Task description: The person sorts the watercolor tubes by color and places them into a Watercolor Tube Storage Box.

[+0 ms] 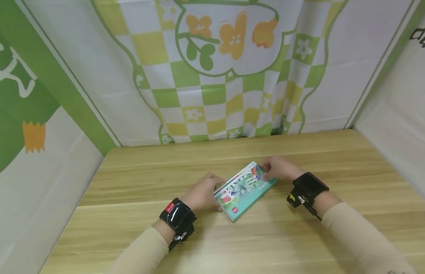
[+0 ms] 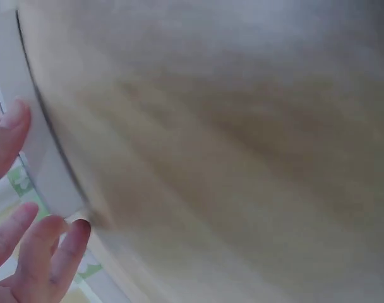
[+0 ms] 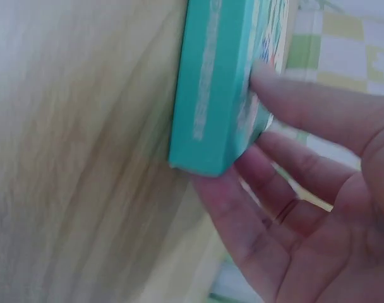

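Observation:
A flat teal box [image 1: 244, 190] printed with leaves and flowers lies at a slant on the wooden table, its cover facing up. At its left end my left hand [image 1: 202, 192] grips it, fingers bent round the corner. The left wrist view shows that thumb on the pale side of the box [image 2: 50, 148], with fingertips at the corner. My right hand [image 1: 281, 168] holds the opposite end. Seen from the right wrist, the thumb presses on the printed cover while the fingers reach round the end of the box [image 3: 208, 95]; some fingertips are hidden behind it.
The wooden table [image 1: 140, 217] spreads out on every side of the box. A checkered, flower-printed curtain [image 1: 212, 95] hangs along its back edge. Pale cloth walls stand left [image 1: 72, 171] and right [image 1: 397, 114]. Each wrist wears a black strapped device.

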`<control>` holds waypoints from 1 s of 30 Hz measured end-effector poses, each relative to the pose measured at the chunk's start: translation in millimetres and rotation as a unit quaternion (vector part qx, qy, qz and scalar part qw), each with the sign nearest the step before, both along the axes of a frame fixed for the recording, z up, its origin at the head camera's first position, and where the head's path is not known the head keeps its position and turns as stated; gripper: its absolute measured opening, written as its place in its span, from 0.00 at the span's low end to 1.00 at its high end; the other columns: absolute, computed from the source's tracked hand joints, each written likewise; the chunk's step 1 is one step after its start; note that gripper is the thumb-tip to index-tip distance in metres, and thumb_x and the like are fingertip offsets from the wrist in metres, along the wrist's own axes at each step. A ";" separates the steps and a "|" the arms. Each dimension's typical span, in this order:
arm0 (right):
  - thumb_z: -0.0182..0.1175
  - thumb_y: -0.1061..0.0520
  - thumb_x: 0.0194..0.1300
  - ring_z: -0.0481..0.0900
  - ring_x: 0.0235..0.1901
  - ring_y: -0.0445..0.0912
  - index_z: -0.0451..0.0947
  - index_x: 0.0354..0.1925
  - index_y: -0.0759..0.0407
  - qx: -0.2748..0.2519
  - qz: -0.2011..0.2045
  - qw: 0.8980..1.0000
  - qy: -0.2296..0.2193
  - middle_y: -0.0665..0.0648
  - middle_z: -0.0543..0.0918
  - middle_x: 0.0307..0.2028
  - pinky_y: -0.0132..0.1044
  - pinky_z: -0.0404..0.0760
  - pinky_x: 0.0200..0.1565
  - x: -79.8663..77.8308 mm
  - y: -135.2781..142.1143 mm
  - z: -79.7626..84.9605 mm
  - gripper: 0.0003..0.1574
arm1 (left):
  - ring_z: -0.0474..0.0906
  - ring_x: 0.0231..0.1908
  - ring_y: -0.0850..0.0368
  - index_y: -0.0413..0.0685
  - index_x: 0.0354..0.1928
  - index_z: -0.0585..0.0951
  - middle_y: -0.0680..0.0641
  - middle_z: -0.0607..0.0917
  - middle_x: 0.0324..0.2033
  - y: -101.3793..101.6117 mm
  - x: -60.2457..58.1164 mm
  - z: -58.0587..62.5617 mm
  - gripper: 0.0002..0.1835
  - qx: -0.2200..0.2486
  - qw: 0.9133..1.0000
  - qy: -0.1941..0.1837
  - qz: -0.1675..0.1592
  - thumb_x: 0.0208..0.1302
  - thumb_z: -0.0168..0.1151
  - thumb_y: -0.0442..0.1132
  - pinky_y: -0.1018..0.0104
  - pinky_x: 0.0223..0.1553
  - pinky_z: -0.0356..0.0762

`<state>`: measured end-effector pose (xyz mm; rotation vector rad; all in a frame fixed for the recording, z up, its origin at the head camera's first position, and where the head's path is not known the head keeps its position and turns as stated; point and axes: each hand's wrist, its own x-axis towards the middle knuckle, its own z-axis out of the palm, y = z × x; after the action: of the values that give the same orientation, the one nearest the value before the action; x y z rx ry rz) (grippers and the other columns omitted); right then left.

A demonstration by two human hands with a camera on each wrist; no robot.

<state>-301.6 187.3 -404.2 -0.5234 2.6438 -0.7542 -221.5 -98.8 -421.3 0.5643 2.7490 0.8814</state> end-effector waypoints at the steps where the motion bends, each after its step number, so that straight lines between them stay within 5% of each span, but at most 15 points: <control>1: 0.72 0.59 0.63 0.79 0.49 0.55 0.78 0.60 0.73 0.000 0.003 1.000 0.002 0.66 0.83 0.49 0.50 0.78 0.52 0.4 -1.2 -0.3 0.31 | 0.76 0.55 0.44 0.36 0.66 0.77 0.38 0.76 0.59 0.8 0.2 0.7 0.47 0.001 1.000 0.000 -0.003 0.35 0.84 0.28 0.52 0.59 0.75; 12: 0.72 0.65 0.59 0.80 0.42 0.52 0.82 0.55 0.71 0.015 0.024 0.999 0.016 0.62 0.85 0.41 0.45 0.79 0.46 2.7 -10.8 9.9 0.25 | 0.79 0.53 0.44 0.34 0.58 0.82 0.37 0.84 0.54 4.9 2.6 5.3 0.38 -0.015 0.998 0.036 -0.041 0.36 0.82 0.26 0.50 0.59 0.75; 17: 0.71 0.67 0.54 0.76 0.31 0.47 0.83 0.34 0.63 0.037 0.048 0.997 0.039 0.55 0.82 0.30 0.38 0.73 0.33 4.0 -14.4 9.9 0.07 | 0.81 0.47 0.48 0.35 0.56 0.83 0.39 0.85 0.51 8.5 5.5 3.3 0.32 -0.106 0.985 0.094 -0.098 0.43 0.81 0.29 0.58 0.50 0.80; 19: 0.71 0.66 0.54 0.75 0.29 0.46 0.81 0.31 0.61 0.052 0.062 0.995 0.056 0.54 0.81 0.28 0.37 0.72 0.32 4.6 -16.2 7.6 0.07 | 0.80 0.39 0.53 0.37 0.53 0.85 0.42 0.85 0.45 10.4 7.0 3.1 0.29 -0.136 0.978 0.108 -0.117 0.43 0.82 0.31 0.64 0.42 0.80; 21: 0.71 0.67 0.55 0.76 0.31 0.46 0.84 0.36 0.62 0.061 0.069 0.994 0.060 0.55 0.83 0.30 0.39 0.76 0.35 4.9 -20.7 4.9 0.08 | 0.76 0.33 0.59 0.39 0.48 0.86 0.46 0.83 0.39 12.1 9.6 4.1 0.27 -0.147 0.975 0.110 -0.127 0.42 0.84 0.35 0.68 0.35 0.77; 25: 0.69 0.69 0.57 0.80 0.39 0.48 0.84 0.55 0.65 0.071 0.093 0.991 0.067 0.60 0.87 0.42 0.44 0.81 0.47 4.7 -35.5 1.4 0.25 | 0.70 0.29 0.63 0.39 0.41 0.84 0.52 0.77 0.33 17.9 18.6 5.4 0.30 -0.125 0.982 0.074 -0.121 0.35 0.89 0.45 0.70 0.32 0.73; 30: 0.62 0.76 0.54 0.82 0.47 0.50 0.85 0.56 0.62 0.049 0.114 0.992 0.034 0.61 0.87 0.49 0.42 0.80 0.50 -0.1 -61.3 3.2 0.30 | 0.65 0.24 0.65 0.46 0.24 0.76 0.56 0.72 0.23 35.3 30.1 4.1 0.27 -0.116 0.984 0.042 -0.132 0.36 0.89 0.50 0.72 0.26 0.67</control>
<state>-301.6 126.0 -401.0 -0.8195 2.6073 -0.5440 -191.5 -63.5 -417.2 0.9078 2.7111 0.4790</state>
